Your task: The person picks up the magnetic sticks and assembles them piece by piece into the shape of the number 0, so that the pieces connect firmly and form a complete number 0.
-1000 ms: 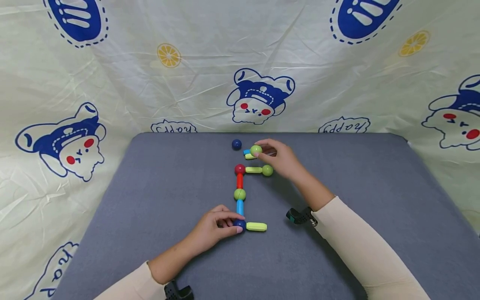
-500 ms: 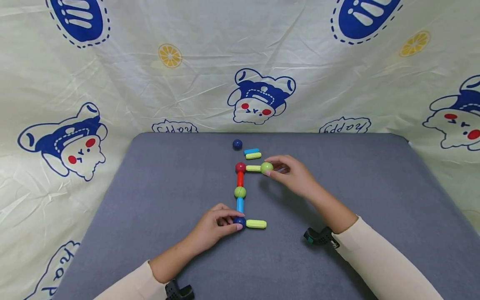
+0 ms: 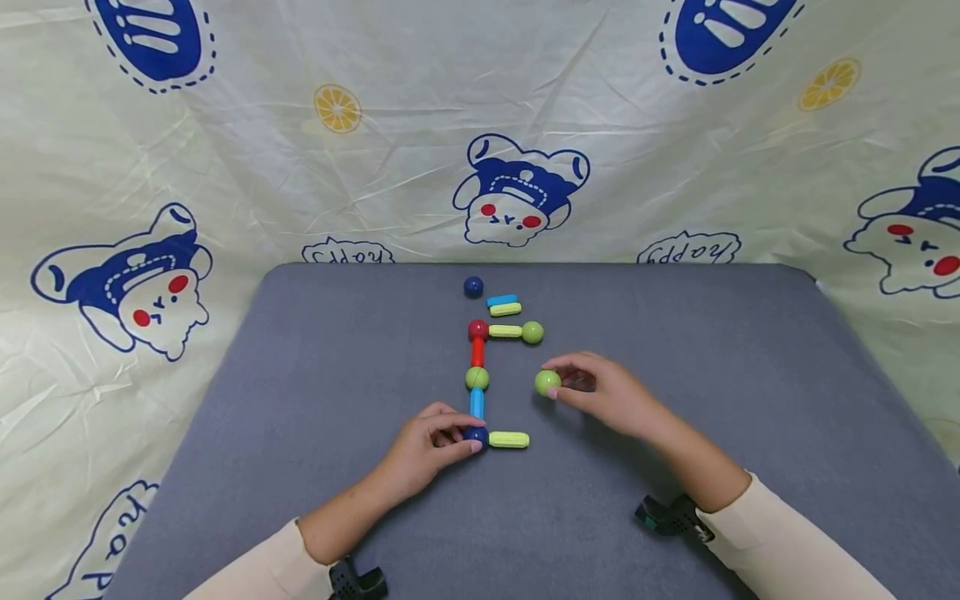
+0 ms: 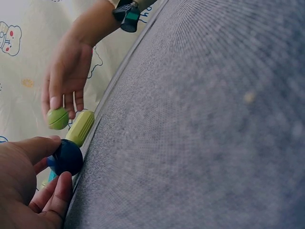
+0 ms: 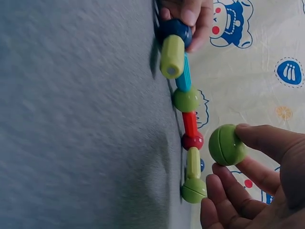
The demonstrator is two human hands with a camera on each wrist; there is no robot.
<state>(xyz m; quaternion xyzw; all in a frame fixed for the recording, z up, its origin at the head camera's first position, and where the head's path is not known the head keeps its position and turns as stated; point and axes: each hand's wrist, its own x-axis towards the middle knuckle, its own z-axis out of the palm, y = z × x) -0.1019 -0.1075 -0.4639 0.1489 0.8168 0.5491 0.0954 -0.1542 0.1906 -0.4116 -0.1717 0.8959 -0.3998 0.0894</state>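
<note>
Left hand [image 3: 426,450]: thumb and fingers pinching a navy ball [image 3: 477,437], partly covered, at six o'clock of the ball-and-rod chain [image 3: 477,352].
Yellow-green rod [image 3: 509,439]: navy ball's three o'clock, outer end bare.
Green ball [image 3: 547,383]: loose, rod's one o'clock; I see it brought back from twelve o'clock, shifting work, I judge, nearward.
Right hand [image 3: 611,396]: pinching that ball; rear fingers shadowed in my head view.

Linked pieces [image 3: 477,377] on table [image 3: 345,358], loose rods [image 3: 506,309] behind, ball [image 3: 473,287] to their left
</note>
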